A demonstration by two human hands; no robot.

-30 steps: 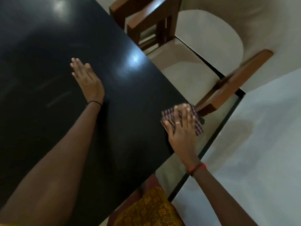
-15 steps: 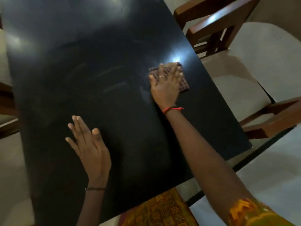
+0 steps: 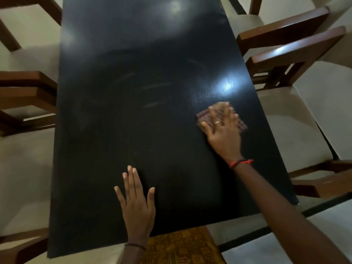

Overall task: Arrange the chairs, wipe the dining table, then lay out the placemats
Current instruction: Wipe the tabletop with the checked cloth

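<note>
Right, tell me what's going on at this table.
A person is wiping the black dining table. The right hand presses flat on a checked cloth near the table's right edge; both are motion-blurred, which suggests a wiping stroke under way. The left hand rests flat on the tabletop by the near edge. Wooden chairs with pale cushions stand along the right side and the left side.

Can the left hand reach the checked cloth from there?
Probably yes. The left hand lies flat on the dark table, with nothing between it and the cloth. But the right hand covers most of the cloth, leaving only its edges free.
</note>
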